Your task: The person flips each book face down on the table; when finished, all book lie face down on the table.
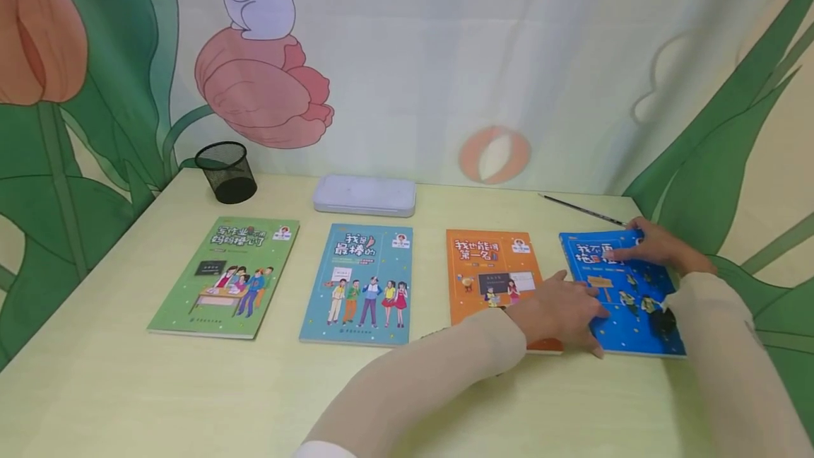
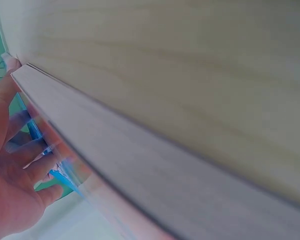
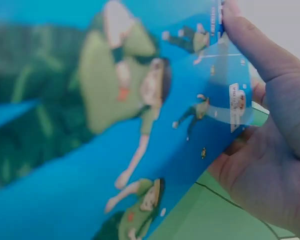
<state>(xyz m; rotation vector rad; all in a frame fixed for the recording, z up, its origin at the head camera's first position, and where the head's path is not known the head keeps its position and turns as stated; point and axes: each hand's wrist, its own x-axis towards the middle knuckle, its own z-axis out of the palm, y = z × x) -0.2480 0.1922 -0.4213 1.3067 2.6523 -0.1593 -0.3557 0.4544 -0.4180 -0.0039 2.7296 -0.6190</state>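
Observation:
A blue book (image 1: 626, 288) with cartoon figures lies at the right end of a row of books. My right hand (image 1: 668, 249) holds its upper right corner; in the right wrist view, the thumb and fingers (image 3: 267, 60) are around the cover's edge. My left hand (image 1: 566, 313) is spread across the gap between the blue book and an orange book (image 1: 486, 253), its fingertips at the blue book's left edge. The left forearm hides the orange book's lower part. Close in the left wrist view is a book's page edge (image 2: 115, 145), beside the left hand (image 2: 17, 170).
A teal book (image 1: 356, 281) and a green book (image 1: 222, 278) lie further left on the pale table (image 1: 191, 394). Behind them stand a black mesh pen cup (image 1: 229, 175) and a lilac case (image 1: 364, 196). A thin dark pencil (image 1: 581, 209) lies behind the blue book.

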